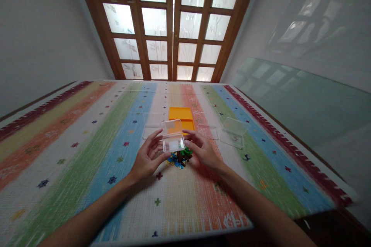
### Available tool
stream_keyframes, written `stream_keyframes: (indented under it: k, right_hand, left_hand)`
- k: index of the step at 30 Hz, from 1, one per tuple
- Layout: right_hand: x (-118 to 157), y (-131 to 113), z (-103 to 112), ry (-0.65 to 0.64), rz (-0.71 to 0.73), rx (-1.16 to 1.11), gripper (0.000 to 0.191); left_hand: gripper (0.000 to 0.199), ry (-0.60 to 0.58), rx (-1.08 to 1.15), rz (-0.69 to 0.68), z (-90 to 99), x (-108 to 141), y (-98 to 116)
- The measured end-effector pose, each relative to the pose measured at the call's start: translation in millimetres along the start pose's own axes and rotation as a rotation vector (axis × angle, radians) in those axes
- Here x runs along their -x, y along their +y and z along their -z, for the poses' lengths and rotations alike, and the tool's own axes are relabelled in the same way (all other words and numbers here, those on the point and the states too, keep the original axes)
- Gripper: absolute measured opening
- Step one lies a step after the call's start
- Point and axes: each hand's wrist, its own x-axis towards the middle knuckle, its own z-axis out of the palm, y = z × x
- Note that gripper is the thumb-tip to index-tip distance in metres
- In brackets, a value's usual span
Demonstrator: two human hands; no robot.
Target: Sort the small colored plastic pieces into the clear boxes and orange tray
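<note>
"Where is the clear box (173, 142)?"

"Between the two hands, its hinged lid standing open on the far side. The left hand (149, 154) has its left edge, fingers curled along that side and thumb low by the near corner. The right hand (203, 148) has the opposite side, fingers reaching past the edge."

"So both are holding it?"

"Yes, they share it, one at each side. How firmly each one presses, I can't tell."

"And below?"

"A pile of small pieces (176, 161), blue, green, dark brown and some yellow, lies on the striped cloth (179, 197), just under the box and between the wrists."

"Anything past the fingers?"

"An orange case (180, 113) lies open straight beyond, partly seen through the clear plastic. Another open transparent case (232, 139) rests to the right, apart from the right hand."
</note>
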Motion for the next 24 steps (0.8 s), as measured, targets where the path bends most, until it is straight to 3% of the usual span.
stream_keyframes:
  k: [8, 12, 14, 18, 24]
  right_hand:
    - [-19, 5, 0, 0.052, 0.006, 0.064, 0.044]
    - [-24, 4, 3, 0.053, 0.052, 0.273, 0.036]
    - [-23, 2, 5, -0.005, 0.078, 0.445, 0.028]
    - [-19, -6, 5, -0.245, 0.152, 0.731, 0.014]
    - [-30, -7, -3, -0.495, 0.182, 0.918, 0.021]
  left_hand:
    - [0.076, -0.113, -0.034, -0.028, 9.5, -31, 5]
    - [0.078, -0.081, -0.057, -0.117, 16.3, -42, 0]
    - [0.079, -0.025, -0.075, -0.149, 20.7, -45, -4]
    - [0.081, 0.050, -0.110, -0.164, 30.4, -43, -10]
    - [0.076, 0.079, -0.168, -0.180, 36.2, -33, -12]
